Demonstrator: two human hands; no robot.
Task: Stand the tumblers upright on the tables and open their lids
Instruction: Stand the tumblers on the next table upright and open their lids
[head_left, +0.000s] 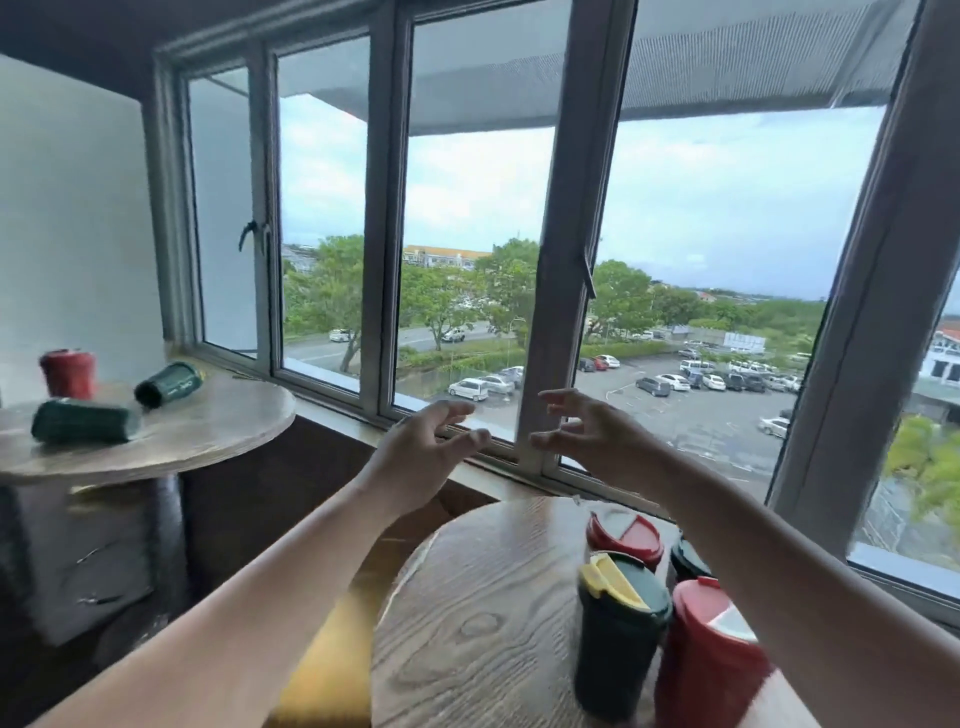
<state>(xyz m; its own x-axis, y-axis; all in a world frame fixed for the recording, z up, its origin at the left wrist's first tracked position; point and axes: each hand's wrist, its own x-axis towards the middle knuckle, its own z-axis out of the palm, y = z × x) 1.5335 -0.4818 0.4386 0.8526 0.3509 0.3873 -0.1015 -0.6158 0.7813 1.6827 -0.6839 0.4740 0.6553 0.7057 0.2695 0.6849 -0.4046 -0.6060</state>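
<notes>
Tumblers in two groups, one per round wooden table; four upright on the near right wood-grain table (467, 623), three on the far left round pale wooden table (223, 415) by the window sill. Nearest right: dark green tumbler with yellow flip lid (618, 629), flap raised; just beside it on the right, red tumbler with red lid (709, 660), partly behind the right forearm; farther back, second red tumbler with red-and-white lid (623, 535), flap apparently up; to its right, another dark green tumbler (688, 561), mostly hidden by the arm, lid state impossible to tell. Far left table: red tumbler (68, 373) standing upright at the back; dark green ribbed tumbler (83, 421) lying on its side near the front edge; second dark green tumbler (169, 383) also on its side, dark end toward the camera, close to the sill. Left hand (421, 452) and right hand (592, 431) raised in mid-air above the gap between tables, in front of the grey-framed window (550, 260); fingers of both spread and loosely curled, gripping nothing, touching no tumbler; palms roughly facing each other, fingertips near but apart. Beyond the glass, car park (701, 395) and trees.
</notes>
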